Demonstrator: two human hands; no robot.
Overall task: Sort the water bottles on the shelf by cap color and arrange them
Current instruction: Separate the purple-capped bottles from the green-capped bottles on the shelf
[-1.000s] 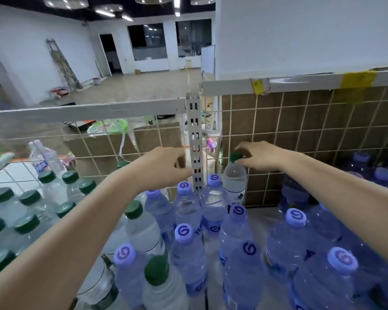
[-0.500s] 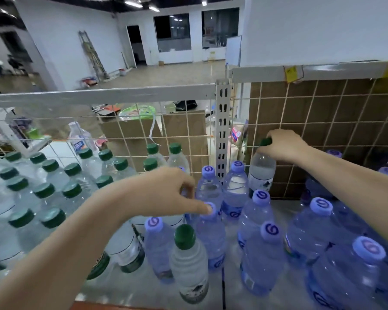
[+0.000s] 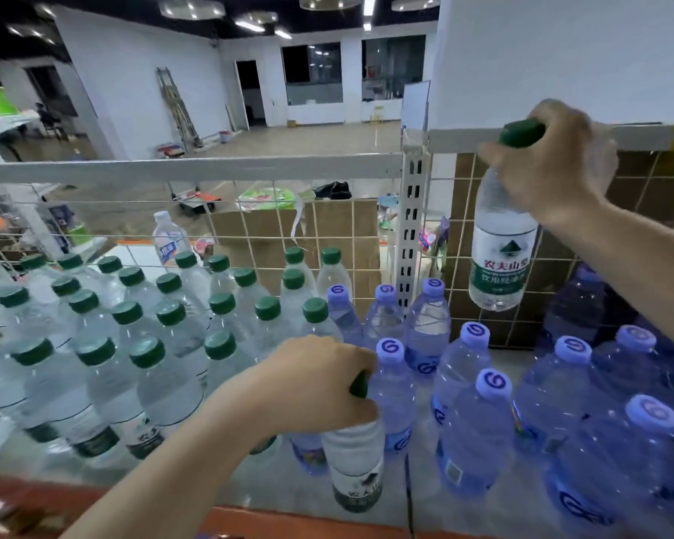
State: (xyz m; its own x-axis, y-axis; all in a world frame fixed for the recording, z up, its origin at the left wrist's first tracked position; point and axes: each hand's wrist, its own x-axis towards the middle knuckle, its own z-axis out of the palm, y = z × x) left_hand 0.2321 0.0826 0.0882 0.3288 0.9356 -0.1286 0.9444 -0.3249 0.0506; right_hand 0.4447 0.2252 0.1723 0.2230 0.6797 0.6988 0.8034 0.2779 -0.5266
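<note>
Hands (image 3: 549,165) on 2 green-capped bottles (image 3: 500,243)

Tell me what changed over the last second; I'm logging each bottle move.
The right hand has lifted its green-capped bottle off the shelf, high above the purple-capped bottles. The left hand came down from the back and took hold of a front green-capped bottle by its cap. The green-capped rows on the left stand as before.
</note>
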